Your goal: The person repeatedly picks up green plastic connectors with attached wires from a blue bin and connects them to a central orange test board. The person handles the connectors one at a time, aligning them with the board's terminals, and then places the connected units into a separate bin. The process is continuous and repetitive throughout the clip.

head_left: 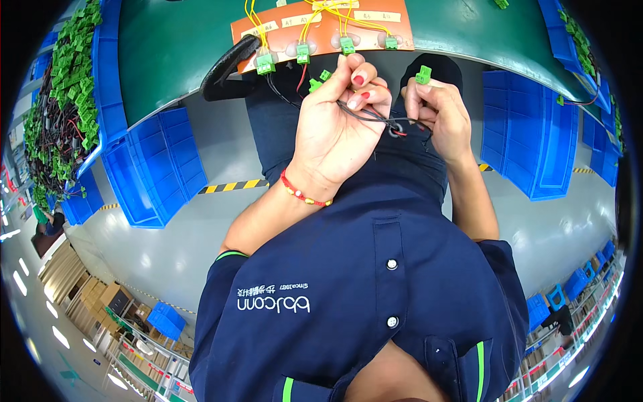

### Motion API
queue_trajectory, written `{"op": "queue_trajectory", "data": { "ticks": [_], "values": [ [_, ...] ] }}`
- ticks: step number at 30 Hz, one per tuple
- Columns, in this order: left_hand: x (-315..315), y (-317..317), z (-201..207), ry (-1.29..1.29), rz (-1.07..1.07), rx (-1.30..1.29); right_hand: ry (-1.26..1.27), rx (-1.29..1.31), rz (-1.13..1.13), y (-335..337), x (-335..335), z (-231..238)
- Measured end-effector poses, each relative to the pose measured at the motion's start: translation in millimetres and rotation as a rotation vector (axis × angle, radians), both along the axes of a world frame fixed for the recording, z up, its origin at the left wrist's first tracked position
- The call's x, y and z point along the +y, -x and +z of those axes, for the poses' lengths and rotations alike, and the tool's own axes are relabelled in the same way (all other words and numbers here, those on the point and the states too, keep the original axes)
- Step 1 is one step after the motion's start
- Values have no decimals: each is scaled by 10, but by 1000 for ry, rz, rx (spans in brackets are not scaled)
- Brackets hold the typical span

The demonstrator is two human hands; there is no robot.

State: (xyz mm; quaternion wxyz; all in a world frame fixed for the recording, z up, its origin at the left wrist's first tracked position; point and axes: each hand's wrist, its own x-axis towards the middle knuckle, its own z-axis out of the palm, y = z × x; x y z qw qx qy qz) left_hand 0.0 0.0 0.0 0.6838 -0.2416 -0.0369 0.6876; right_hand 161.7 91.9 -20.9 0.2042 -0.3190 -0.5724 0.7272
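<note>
My left hand (pixel 345 124), with a red bracelet at its wrist, is closed around a black wire lead (pixel 368 115). Small green terminal connectors (pixel 315 85) stick out beside its fingers. Its raised fingertips are just below a green connector (pixel 347 45) on the front edge of an orange board (pixel 295 33); whether they touch it, I cannot tell. My right hand (pixel 442 117) pinches a green plug-in terminal connector (pixel 423 75) between thumb and finger. Dark wires with a bit of red hang between both hands. More green connectors (pixel 266 63) with yellow wires (pixel 258 23) sit along the board.
The board lies on a green-topped table (pixel 174 53). A black strap-like piece (pixel 228 70) overhangs its edge at the left. Blue bins (pixel 154 167) stand on the left, others (pixel 529 134) on the right. A left-hand bin is heaped with wired green connectors (pixel 63 107).
</note>
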Motion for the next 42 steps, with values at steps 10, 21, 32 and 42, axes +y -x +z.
{"op": "queue_trajectory", "data": {
  "ticks": [10, 21, 32, 42],
  "values": [
    [-198, 242, 23, 132, -235, 713, 421, 324, 119, 336, 39, -105],
    [-789, 443, -168, 449, 116, 1566, 615, 689, 145, 463, -60, -278],
    [-859, 451, -480, 223, -627, 1902, 634, 670, 112, 482, -12, -296],
    [-717, 168, -282, -159, -679, 1563, 244, 233, 40, 394, 26, -198]
  ]
}}
